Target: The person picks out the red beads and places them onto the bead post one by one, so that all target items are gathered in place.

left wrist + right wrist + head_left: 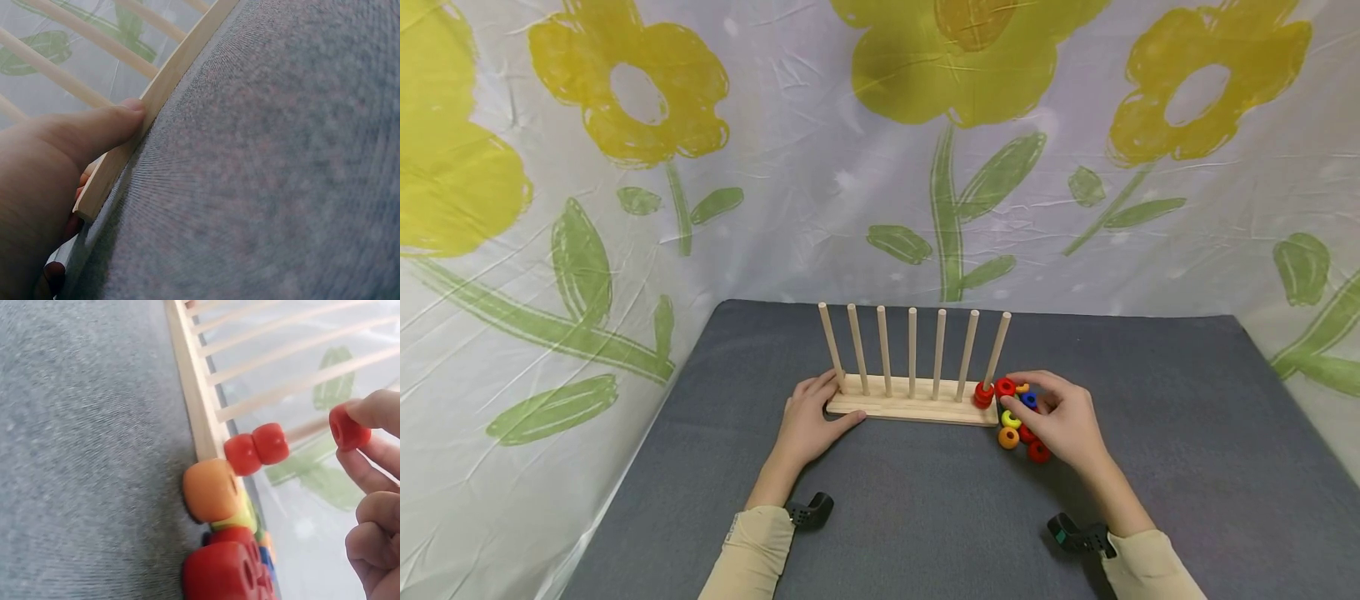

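Observation:
A wooden stand (917, 411) with several upright pegs lies lengthwise on the table. My left hand (808, 423) grips its left end, thumb along the front edge and fingers around the far side, partly hidden. In the right wrist view, my right hand (381, 456) pinches a red bead (350, 427) between thumb and fingers. That bead is held up beside the rightmost peg (997, 350), above two stacked red beads (257, 449) low on this peg. The other pegs are bare.
Loose beads lie by the stand's right end, under and beside my right hand: an orange bead (1008, 437), a yellow bead (1011, 419), a blue bead (1028, 401) and several red ones. A flower-printed cloth (805, 208) hangs behind the grey table (910, 517).

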Demonstrator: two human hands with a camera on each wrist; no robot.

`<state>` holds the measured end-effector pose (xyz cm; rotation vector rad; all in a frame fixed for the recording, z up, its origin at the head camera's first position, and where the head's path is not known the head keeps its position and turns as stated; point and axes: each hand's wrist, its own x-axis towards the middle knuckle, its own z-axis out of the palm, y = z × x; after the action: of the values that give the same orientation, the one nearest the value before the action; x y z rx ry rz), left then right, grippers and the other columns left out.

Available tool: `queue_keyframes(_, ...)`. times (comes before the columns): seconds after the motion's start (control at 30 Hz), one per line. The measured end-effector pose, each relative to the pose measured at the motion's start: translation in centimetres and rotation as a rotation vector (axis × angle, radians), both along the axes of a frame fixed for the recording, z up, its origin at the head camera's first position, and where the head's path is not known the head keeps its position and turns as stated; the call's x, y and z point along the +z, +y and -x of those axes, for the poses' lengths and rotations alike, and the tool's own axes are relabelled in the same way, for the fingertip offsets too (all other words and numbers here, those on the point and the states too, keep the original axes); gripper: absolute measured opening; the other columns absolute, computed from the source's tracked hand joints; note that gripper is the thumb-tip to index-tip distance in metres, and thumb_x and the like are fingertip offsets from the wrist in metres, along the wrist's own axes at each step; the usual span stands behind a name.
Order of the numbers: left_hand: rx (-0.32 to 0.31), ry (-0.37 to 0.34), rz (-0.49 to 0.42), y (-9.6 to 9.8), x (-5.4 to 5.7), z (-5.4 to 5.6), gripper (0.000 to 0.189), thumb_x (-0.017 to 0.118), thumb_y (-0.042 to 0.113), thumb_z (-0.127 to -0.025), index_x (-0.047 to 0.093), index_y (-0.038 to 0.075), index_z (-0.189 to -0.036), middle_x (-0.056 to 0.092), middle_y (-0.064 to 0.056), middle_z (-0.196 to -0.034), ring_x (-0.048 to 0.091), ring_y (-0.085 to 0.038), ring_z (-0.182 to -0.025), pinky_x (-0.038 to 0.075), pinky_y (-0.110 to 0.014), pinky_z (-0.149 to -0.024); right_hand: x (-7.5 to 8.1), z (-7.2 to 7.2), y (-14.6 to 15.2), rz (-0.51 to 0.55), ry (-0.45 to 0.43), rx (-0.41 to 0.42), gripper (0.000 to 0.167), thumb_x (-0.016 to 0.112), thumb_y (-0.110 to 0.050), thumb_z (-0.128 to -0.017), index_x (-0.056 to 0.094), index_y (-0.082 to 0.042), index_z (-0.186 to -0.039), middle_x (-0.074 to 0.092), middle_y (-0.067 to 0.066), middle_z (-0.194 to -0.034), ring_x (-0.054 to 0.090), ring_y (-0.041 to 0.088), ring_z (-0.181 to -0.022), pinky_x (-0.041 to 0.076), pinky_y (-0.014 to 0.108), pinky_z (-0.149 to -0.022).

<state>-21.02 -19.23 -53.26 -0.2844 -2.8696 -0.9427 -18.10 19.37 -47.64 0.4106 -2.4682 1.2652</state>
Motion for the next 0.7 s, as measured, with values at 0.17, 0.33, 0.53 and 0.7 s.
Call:
queue_keyframes(0.17, -0.001, 0.001, 0.002, 0.0, 0.0, 0.0, 0.079, 0.082, 0.048, -0.092, 0.056, 0.010, -0.156, 0.047, -0.013, -0.164, 0.039, -0.043, -0.149, 0.033, -0.068, -0.113, 0.7, 0.0, -0.1, 0.003, -0.016, -0.021, 0.026, 0.087, -0.011, -0.090, 0.080, -0.012, -0.115, 0.037, -0.006, -0.055, 0.026, 0.002, -0.043, 0.026, 0.026, -0.039)
queue_keyframes(0.33, 0.000, -0.001, 0.003, 0.0, 0.2, -0.1, 0.079, 0.082, 0.048, -0.092, 0.056, 0.010, -0.156, 0.047, -0.013, -0.164, 0.039, -0.043, -0.149, 0.033, -0.068, -0.113, 1.4, 0.0, -0.2, 0.006, -0.017, -0.066, 0.028, 0.086, -0.010, -0.091, 0.079, -0.012, -0.117, 0.035, -0.007, -0.051, 0.025, 0.001, -0.043, 0.025, 0.024, -0.039)
queue_keyframes(0.53, -0.003, -0.002, 0.006, 0.0, 0.2, 0.0, 0.078, 0.082, 0.047, -0.092, 0.056, 0.010, -0.156, 0.047, -0.014, -0.164, 0.039, -0.043, -0.149, 0.033, -0.068, -0.113, 2.0, -0.3, -0.3, 0.029, 0.008, -0.093, 0.027, 0.085, -0.010, -0.091, 0.080, -0.012, -0.118, 0.035, -0.005, -0.048, 0.023, -0.001, -0.041, 0.023, 0.024, -0.038)
queue_keyframes(0.7, -0.004, 0.005, 0.007, 0.0, 0.1, 0.0, 0.077, 0.082, 0.047, -0.092, 0.057, 0.010, -0.155, 0.047, -0.014, -0.164, 0.039, -0.044, -0.149, 0.033, -0.069, -0.113, 2.3, -0.3, -0.3, 0.046, 0.024, -0.109, 0.029, 0.086, -0.009, -0.091, 0.079, -0.010, -0.119, 0.035, -0.005, -0.048, 0.023, -0.001, -0.041, 0.023, 0.024, -0.038)
